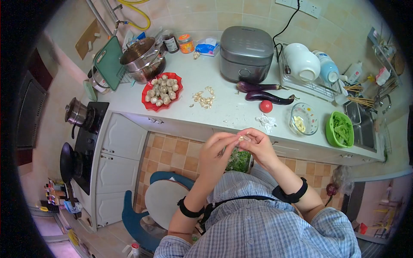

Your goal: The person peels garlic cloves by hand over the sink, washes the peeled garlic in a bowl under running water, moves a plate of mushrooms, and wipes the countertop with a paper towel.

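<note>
My left hand (215,151) and my right hand (261,149) meet in front of my body, just off the counter's front edge. Pinched between the fingertips of both is a small pale garlic clove (241,138). Beyond them on the counter lies a loose group of unpeeled garlic cloves (204,99). White papery garlic skins (266,122) are heaped near the edge, right of my hands. Farther right, a clear glass bowl (316,123) holds several peeled cloves (300,124). A container of chopped greens (238,161) shows partly below my hands.
Along the counter (189,71) stand a red tray (180,93) of small round mushrooms, a rice cooker (246,53), two eggplants (269,97), a tomato (266,106) and a green basket (328,133) of leaves. The sink (363,127) is far right, the stove (91,148) left. A blue chair (137,228) stands below.
</note>
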The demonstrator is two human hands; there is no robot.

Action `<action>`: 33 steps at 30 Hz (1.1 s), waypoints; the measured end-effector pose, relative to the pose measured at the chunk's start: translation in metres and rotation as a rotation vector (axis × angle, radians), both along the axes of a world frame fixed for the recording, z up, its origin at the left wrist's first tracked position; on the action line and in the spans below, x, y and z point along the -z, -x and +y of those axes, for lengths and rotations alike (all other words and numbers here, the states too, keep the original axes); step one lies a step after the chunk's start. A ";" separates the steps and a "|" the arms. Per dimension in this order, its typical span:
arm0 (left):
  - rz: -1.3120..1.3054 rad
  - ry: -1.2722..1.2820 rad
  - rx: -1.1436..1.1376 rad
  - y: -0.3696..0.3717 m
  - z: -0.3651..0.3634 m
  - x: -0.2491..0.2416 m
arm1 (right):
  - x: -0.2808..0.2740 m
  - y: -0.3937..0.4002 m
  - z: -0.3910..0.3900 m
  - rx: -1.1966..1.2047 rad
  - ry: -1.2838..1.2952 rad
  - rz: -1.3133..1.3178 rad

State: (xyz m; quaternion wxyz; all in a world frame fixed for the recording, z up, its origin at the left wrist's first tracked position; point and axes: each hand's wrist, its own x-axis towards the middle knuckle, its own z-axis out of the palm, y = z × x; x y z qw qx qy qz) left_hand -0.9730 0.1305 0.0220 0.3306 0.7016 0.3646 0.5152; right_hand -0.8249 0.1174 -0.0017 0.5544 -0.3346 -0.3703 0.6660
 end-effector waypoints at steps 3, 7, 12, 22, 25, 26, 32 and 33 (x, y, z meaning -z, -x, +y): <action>-0.007 -0.001 -0.045 -0.001 0.000 0.000 | -0.001 0.001 0.001 0.023 -0.036 -0.015; 0.032 -0.001 -0.048 0.000 -0.001 -0.003 | -0.001 0.001 0.002 0.056 -0.108 -0.067; -0.034 0.106 0.010 0.002 -0.001 -0.009 | 0.000 0.001 0.005 0.094 -0.259 -0.168; 0.127 -0.064 0.034 0.008 0.003 -0.004 | -0.016 -0.006 0.006 0.035 -0.307 -0.378; 0.164 -0.094 0.023 0.008 0.003 -0.005 | -0.016 -0.007 0.006 0.031 -0.280 -0.360; 0.184 -0.102 0.016 0.007 0.002 -0.005 | -0.016 -0.007 0.007 0.031 -0.278 -0.360; 0.207 -0.173 -0.096 0.002 0.002 0.005 | -0.005 -0.002 0.009 0.023 -0.197 -0.164; 0.208 -0.173 -0.096 0.001 0.002 0.006 | -0.003 -0.002 0.010 0.016 -0.196 -0.165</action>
